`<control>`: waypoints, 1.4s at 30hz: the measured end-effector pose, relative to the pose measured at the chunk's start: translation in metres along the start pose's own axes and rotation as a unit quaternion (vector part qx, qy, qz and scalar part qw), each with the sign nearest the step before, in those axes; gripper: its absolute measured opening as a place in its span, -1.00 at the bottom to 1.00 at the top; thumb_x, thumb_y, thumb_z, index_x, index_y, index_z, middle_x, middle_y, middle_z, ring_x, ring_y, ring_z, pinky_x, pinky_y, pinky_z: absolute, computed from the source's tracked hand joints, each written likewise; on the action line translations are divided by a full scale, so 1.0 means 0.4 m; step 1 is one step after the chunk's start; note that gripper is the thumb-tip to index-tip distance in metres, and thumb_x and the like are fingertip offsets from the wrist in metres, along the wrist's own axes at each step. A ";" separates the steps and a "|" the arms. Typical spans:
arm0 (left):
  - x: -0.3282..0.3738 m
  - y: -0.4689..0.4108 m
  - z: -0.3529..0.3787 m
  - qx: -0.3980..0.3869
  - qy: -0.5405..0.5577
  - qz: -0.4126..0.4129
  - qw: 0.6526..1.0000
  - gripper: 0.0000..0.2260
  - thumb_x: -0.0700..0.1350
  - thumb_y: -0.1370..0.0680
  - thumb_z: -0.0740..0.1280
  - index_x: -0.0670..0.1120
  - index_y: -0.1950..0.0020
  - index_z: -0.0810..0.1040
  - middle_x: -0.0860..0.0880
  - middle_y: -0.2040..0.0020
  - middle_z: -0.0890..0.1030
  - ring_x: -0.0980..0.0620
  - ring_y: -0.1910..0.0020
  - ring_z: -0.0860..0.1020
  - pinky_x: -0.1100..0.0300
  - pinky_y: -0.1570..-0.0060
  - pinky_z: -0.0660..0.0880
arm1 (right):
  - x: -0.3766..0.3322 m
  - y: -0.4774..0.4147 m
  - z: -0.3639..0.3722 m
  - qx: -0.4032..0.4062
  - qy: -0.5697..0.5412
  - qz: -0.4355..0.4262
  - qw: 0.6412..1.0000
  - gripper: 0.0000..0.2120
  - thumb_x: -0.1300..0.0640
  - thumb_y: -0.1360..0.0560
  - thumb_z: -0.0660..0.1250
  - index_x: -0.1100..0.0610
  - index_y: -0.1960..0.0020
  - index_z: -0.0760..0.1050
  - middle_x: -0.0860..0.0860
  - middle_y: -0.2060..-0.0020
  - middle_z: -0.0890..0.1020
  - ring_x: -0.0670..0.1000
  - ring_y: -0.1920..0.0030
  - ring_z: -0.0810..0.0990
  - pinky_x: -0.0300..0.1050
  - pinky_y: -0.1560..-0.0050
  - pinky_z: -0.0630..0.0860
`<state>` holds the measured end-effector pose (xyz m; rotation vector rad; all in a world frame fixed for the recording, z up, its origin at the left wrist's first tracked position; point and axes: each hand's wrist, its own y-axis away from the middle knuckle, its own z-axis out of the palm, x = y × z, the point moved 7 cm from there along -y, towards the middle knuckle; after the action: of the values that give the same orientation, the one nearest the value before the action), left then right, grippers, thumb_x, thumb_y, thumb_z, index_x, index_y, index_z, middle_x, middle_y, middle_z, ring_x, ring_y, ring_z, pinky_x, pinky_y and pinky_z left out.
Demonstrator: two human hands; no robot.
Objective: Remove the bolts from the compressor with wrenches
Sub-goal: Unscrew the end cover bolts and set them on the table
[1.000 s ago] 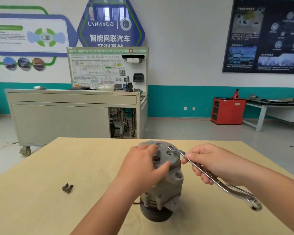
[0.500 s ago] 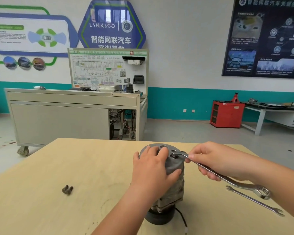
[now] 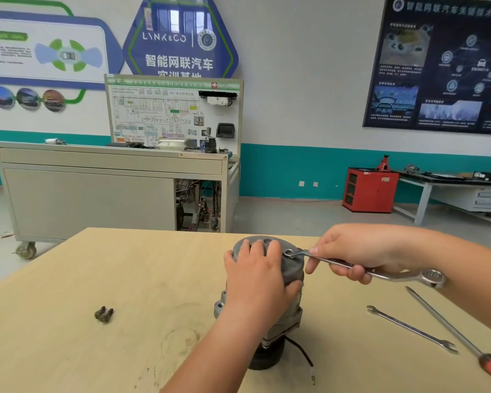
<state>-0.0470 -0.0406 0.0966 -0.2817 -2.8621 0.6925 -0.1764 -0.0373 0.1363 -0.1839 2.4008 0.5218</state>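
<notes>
Left hand: the left hand (image 3: 255,279) lies over the top of the compressor (image 3: 293,270), fingers draped across its upper face and thumb wrapped round the side, clasping it.
Right hand: the right hand (image 3: 360,251) has its fingers curled round the shaft of a ring wrench (image 3: 323,259), forearm coming in from the right.
Wrench: its small ring end sits on the right edge of the compressor's top face; the larger ring end sticks out past the hand.
Compressor: grey metal cylinder standing upright on a black round base near the middle of the table (image 3: 68,350), with a black wire trailing from the bottom.
Loose bolts: dark loose bolts (image 3: 104,314) lie together on the table, well to the left.
Other tools: an open-end spanner (image 3: 411,329) and a screwdriver (image 3: 451,326) with a red-and-black handle lie to the right.
Writing: the blue wall sign (image 3: 179,38) reads "LYNK&CO" above "智能网联汽车".
Background: a grey training bench (image 3: 111,188) and a red cabinet (image 3: 370,190).
</notes>
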 end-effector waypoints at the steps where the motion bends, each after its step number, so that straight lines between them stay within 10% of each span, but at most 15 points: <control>1: -0.001 -0.002 0.004 -0.008 0.000 0.003 1.000 -0.47 0.29 -0.50 0.18 0.07 -0.38 0.21 0.00 -0.34 0.37 -0.06 -0.40 0.24 -0.09 -0.34 0.14 | 0.005 -0.001 -0.003 -0.012 -0.020 0.004 1.000 -0.67 0.03 -0.63 0.09 0.18 -0.05 0.57 -0.09 0.59 0.37 -0.16 0.64 0.25 -0.34 0.61 0.23; 9: -0.013 0.000 0.009 -0.044 -0.008 0.030 0.999 -0.47 0.30 -0.53 0.15 0.25 -0.48 0.14 -0.06 -0.46 0.23 -0.09 -0.47 0.12 -0.13 -0.38 0.03 | 0.034 -0.006 0.003 -0.041 0.068 0.027 0.997 -0.62 -0.08 -0.63 0.03 0.09 -0.05 0.54 -0.09 0.59 0.37 -0.13 0.62 0.27 -0.29 0.57 0.31; 15: -0.010 -0.003 0.003 -0.037 0.005 0.037 0.999 -0.48 0.30 -0.53 0.16 0.24 -0.46 0.19 -0.04 -0.41 0.29 -0.07 -0.45 0.16 -0.10 -0.37 0.04 | 0.005 -0.021 -0.042 0.159 0.390 -0.002 0.907 -0.56 -0.12 -0.63 -0.09 0.05 0.04 0.50 0.01 0.11 0.55 0.03 0.06 0.51 -0.09 0.12 0.40; 20: -0.039 0.007 0.006 -0.026 0.036 0.050 0.998 -0.47 0.30 -0.51 0.20 0.30 -0.46 0.17 0.01 -0.46 0.24 0.00 -0.47 0.13 -0.07 -0.40 -0.02 | 0.005 -0.026 -0.040 0.337 0.384 -0.091 0.855 -0.60 -0.12 -0.60 -0.04 0.02 0.33 0.28 -0.05 0.38 0.44 -0.02 0.29 0.44 -0.09 0.33 0.28; 27: -0.083 0.006 -0.019 -0.038 0.147 0.115 0.982 -0.53 0.23 -0.47 0.34 0.32 -0.36 0.32 0.16 -0.40 0.31 0.15 -0.43 0.18 0.09 -0.38 -0.03 | -0.006 -0.122 -0.036 0.342 0.303 -0.176 0.872 -0.67 0.02 -0.59 0.00 0.02 0.34 0.28 -0.03 0.23 0.40 -0.02 0.11 0.39 0.04 -0.27 0.17; 30: -0.077 0.007 -0.020 -0.033 0.143 0.123 0.982 -0.54 0.22 -0.47 0.33 0.32 -0.34 0.33 0.16 -0.40 0.30 0.14 -0.43 0.18 0.06 -0.39 -0.05 | -0.010 -0.186 -0.033 0.310 0.186 -0.143 0.921 -0.81 0.01 -0.58 0.09 -0.02 -0.01 0.47 0.01 -0.15 0.38 0.06 -0.25 0.30 0.04 -0.30 0.19; 33: -0.070 0.005 -0.019 -0.031 0.144 0.126 0.981 -0.55 0.21 -0.46 0.35 0.31 -0.33 0.35 0.15 -0.40 0.30 0.14 -0.43 0.17 0.09 -0.38 -0.07 | -0.021 -0.235 -0.035 0.288 0.060 -0.061 0.954 -0.45 -0.06 -0.51 0.24 0.05 -0.44 0.20 0.11 -0.41 0.23 0.15 -0.38 0.25 0.05 -0.30 0.26; 38: -0.071 0.003 -0.014 -0.044 0.139 0.126 0.981 -0.57 0.20 -0.47 0.35 0.32 -0.32 0.37 0.11 -0.43 0.27 0.14 -0.46 0.13 0.03 -0.41 -0.10 | -0.127 -0.302 -0.027 0.206 -0.222 -0.063 0.951 -0.61 0.14 -0.54 0.25 0.27 -0.30 0.31 0.13 0.05 0.61 -0.01 0.17 0.61 -0.13 0.20 0.54; 42: -0.069 0.004 -0.007 -0.041 0.122 0.123 0.984 -0.57 0.20 -0.47 0.34 0.33 -0.33 0.36 0.08 -0.46 0.23 0.12 -0.47 0.09 -0.04 -0.44 -0.11 | -0.207 -0.332 0.026 0.146 -0.235 -0.062 0.959 -0.69 0.00 -0.52 0.26 0.20 -0.14 0.44 0.01 0.33 0.45 -0.07 0.43 0.34 -0.24 0.42 0.29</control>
<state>-0.0196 -0.0441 0.0948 -0.6927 -2.6494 0.5366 -0.0720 -0.1543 0.1395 -0.0687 1.9525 0.1263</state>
